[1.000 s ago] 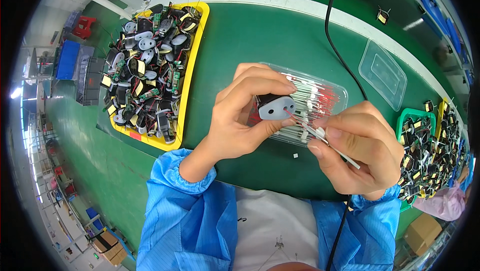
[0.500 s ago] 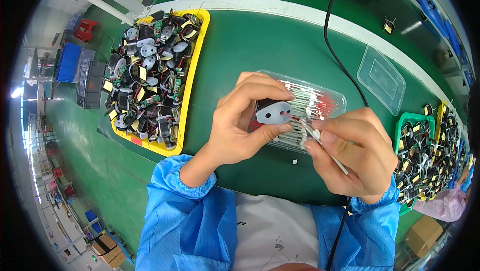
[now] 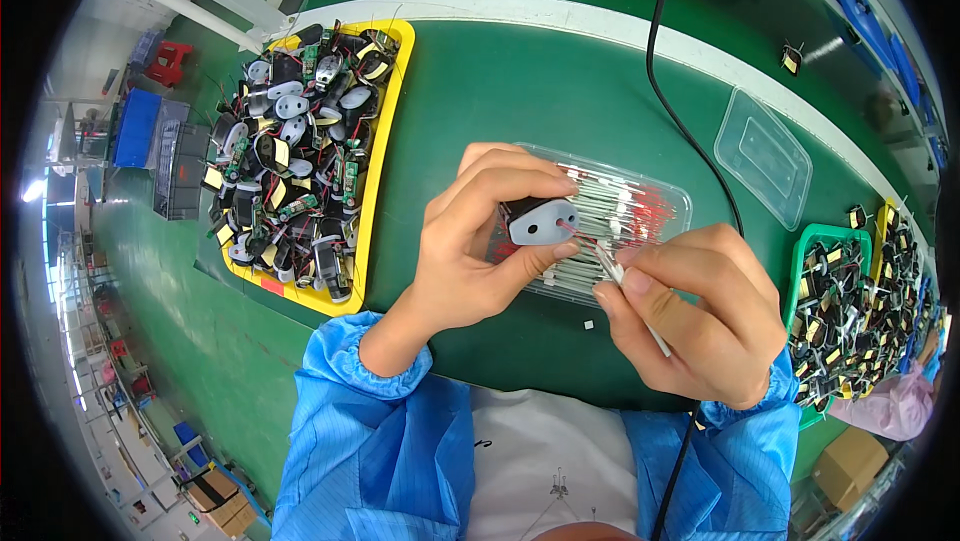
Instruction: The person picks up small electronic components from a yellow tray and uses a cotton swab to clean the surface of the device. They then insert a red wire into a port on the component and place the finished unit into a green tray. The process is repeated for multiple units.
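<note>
Green matting covers the workbench (image 3: 520, 91), seen from above with both forearms in blue sleeves (image 3: 370, 441) entering from the lower edge. Left hand (image 3: 470, 251): fingers curled around a small black plug housing (image 3: 535, 221) with a grey oval face, thumb under it and fingertips over its top, so that the grey face points toward the other hand. Right hand (image 3: 700, 316): thumb and forefinger pinched on a thin white-sleeved wire (image 3: 625, 291), whose upper end touches the grey face; the lower end sticks out below the fingers. Both hands are raised above a clear plastic tray (image 3: 650, 206) filled with more such wires, white with red tips, lying side by side. Just left of the hands sits a yellow tray (image 3: 385, 141) heaped with black and grey housings, small circuit boards and loose leads. At the right edge, a green tray (image 3: 805, 251) holds black and yellow wound parts. 1 empty clear lid (image 3: 765, 156) lies beyond the wire tray, and 1 black cable (image 3: 680, 111) runs across the bench between them. A tiny white scrap (image 3: 588, 324) rests on the matting below the hands.
</note>
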Available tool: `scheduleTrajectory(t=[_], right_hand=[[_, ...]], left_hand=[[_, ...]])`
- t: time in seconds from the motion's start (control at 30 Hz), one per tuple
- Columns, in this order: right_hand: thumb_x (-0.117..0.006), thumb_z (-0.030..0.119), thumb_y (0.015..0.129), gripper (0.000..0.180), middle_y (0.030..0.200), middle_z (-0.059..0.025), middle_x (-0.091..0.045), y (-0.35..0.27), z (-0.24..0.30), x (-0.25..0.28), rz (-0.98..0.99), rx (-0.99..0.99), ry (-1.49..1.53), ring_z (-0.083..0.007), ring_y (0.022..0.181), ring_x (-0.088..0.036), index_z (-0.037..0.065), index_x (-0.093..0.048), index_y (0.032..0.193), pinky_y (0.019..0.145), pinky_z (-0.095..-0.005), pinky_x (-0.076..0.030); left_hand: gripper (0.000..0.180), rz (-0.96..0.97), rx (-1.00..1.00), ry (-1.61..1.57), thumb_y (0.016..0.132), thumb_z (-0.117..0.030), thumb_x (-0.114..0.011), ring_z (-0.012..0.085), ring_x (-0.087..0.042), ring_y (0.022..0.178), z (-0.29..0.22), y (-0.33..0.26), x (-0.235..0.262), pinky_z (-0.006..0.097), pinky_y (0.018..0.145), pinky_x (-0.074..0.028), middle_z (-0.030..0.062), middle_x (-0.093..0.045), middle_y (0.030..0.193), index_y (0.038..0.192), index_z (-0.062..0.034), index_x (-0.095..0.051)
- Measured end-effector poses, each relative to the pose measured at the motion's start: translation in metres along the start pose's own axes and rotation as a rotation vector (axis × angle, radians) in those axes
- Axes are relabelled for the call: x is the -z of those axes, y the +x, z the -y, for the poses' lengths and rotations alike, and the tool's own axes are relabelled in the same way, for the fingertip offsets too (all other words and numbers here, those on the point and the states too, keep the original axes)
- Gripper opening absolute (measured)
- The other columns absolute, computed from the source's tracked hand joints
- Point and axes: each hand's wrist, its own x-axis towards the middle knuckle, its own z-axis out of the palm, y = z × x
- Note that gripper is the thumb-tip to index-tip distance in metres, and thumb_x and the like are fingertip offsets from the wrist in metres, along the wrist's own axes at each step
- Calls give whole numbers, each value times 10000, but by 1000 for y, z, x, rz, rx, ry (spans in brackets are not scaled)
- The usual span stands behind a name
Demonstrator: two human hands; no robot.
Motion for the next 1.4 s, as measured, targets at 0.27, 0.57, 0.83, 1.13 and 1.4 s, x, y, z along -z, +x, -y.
scheduleTrajectory(t=[0.27,0.57,0.83,1.13,1.4], right_hand=[[-752,-47,591,209,752,-124,-594,-1,-1,-1,-5,20,-12,-179,553,-537,-34,-617,750,394,-246,-415],[-704,-85,565,174,691,-110,-571,-3,0,-4,-52,2,-8,-179,544,-512,-27,-595,687,378,-233,-380],[-723,-83,572,221,725,-108,-579,-5,1,-1,-13,-29,1,-191,556,-517,-24,-599,745,430,-261,-404],[-736,-81,572,256,746,-108,-587,-7,0,0,42,-25,31,-198,569,-530,-18,-607,784,464,-277,-427],[-701,-88,545,230,723,-103,-562,-6,-1,0,28,-30,49,-195,562,-510,-5,-580,722,442,-266,-403]], left_hand=[[408,33,12,16,670,-17,-764,249,-535,968,2,-1,-1,359,856,-429,136,-623,999,1029,13,-572],[405,22,35,4,638,12,-768,252,-554,937,0,-1,-4,352,846,-423,113,-628,991,1007,0,-603],[410,25,54,-5,638,10,-770,252,-552,944,1,-2,-6,352,847,-427,112,-628,994,1012,2,-601],[411,45,74,-12,637,21,-767,254,-549,960,2,-2,-5,352,846,-432,105,-624,1001,1014,-2,-604],[414,70,57,5,629,15,-774,252,-555,948,3,-2,-5,345,833,-435,110,-621,1001,1010,-12,-612]])
